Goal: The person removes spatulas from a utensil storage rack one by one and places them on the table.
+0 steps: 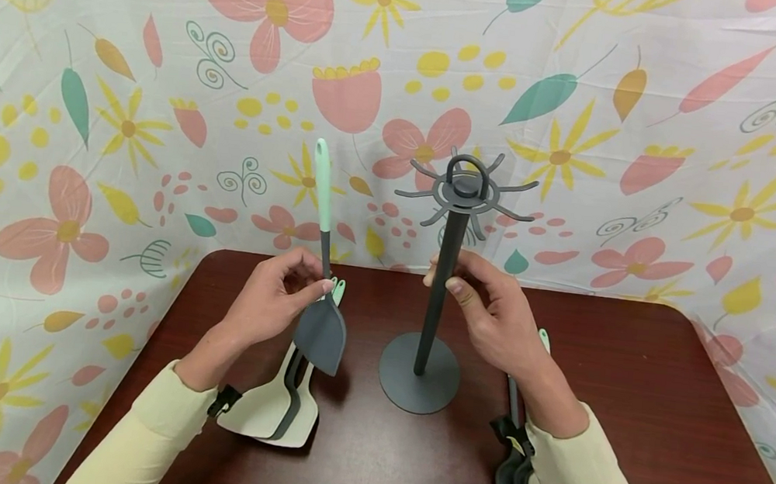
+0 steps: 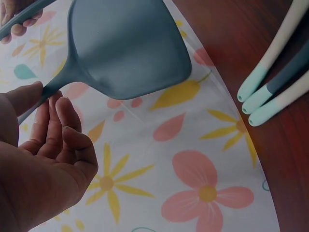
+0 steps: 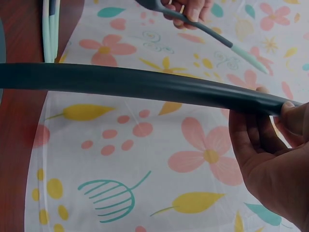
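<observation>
My left hand [image 1: 278, 290] pinches the shaft of a dark grey turner [image 1: 321, 333] between thumb and fingers, its mint handle [image 1: 323, 185] pointing up and its blade hanging down. In the left wrist view the broad, flat blade [image 2: 128, 48] fills the top. With my right hand [image 1: 494, 307] I grip the dark post of a utensil stand [image 1: 441, 294], thumb on the near side and fingers behind. The stand is upright on its round base [image 1: 410, 373], topped by a ring of bare hooks [image 1: 466, 195] and a loop. The right wrist view shows the post [image 3: 145, 84] close up.
Below my left hand several cream and grey utensils [image 1: 260, 409] lie stacked on the brown table [image 1: 366, 466], with mint handles [image 2: 265, 104]. Another pile of dark and cream utensils [image 1: 512, 480] lies partly under my right forearm. A floral cloth [image 1: 406, 57] hangs behind the table.
</observation>
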The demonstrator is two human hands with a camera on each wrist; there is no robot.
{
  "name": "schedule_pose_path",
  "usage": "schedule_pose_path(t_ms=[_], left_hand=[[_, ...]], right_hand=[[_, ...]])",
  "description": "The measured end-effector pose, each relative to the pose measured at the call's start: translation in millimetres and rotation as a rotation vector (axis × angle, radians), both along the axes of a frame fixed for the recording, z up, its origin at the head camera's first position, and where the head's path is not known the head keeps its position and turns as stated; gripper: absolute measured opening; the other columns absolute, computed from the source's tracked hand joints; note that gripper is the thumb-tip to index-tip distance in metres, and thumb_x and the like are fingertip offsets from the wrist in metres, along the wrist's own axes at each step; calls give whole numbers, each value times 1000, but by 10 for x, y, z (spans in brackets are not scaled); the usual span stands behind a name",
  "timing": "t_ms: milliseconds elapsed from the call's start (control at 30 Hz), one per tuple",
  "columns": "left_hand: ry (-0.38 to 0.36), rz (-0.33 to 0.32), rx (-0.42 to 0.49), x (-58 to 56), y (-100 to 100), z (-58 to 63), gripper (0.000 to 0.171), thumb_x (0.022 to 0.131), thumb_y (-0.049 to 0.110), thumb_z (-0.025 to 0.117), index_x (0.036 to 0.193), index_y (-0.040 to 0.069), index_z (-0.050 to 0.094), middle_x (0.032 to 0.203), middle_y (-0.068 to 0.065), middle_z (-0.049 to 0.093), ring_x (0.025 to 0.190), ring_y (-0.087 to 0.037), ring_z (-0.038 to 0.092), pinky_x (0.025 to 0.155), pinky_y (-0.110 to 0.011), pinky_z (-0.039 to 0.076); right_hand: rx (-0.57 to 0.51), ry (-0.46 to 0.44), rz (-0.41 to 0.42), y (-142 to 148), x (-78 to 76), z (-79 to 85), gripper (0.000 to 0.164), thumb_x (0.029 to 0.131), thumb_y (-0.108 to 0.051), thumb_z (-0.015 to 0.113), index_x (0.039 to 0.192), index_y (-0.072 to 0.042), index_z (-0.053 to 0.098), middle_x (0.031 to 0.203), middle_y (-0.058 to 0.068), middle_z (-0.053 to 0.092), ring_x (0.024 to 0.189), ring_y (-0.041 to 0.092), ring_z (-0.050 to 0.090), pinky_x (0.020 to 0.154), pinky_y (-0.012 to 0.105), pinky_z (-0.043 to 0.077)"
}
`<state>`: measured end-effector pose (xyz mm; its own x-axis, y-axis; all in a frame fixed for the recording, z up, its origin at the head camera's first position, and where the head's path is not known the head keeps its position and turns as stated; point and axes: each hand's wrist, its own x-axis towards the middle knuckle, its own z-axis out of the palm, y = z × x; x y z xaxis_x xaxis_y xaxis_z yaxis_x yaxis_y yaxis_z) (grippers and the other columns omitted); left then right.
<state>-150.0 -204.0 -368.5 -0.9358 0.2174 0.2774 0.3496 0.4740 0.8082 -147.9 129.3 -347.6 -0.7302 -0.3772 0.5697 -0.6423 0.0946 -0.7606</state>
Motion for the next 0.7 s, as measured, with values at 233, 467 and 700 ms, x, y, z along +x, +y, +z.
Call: schedule_pose_path(t_ms=[233, 467, 700], left_hand=[[-5, -2, 10, 17, -107, -31, 13, 99, 21, 79, 103, 17, 67, 89, -2, 67, 78, -23, 61, 65, -30, 48], [-28, 2, -6, 39, -218, -88, 13, 99, 19, 79, 102, 15, 67, 89, -3, 67, 74, -25, 58, 62, -30, 48], [-56, 13, -39, 58, -319, -173, 13, 99, 18, 79, 102, 16, 67, 87, -4, 66, 72, -25, 58, 60, -30, 48]], right_hand=[[-9, 5, 9, -2, -5, -5, 30, 107, 7, 53, 126, -9, 70, 112, 7, 73, 98, 21, 66, 87, 28, 54], [-18, -32, 32, 2, 12, 17, 24, 108, 4, 54, 124, -6, 69, 112, 5, 73, 102, 23, 67, 88, 33, 55], [-17, -12, 31, 3, -2, -1, 27, 107, 5, 55, 125, -8, 70, 112, 5, 73, 102, 23, 67, 88, 34, 56]])
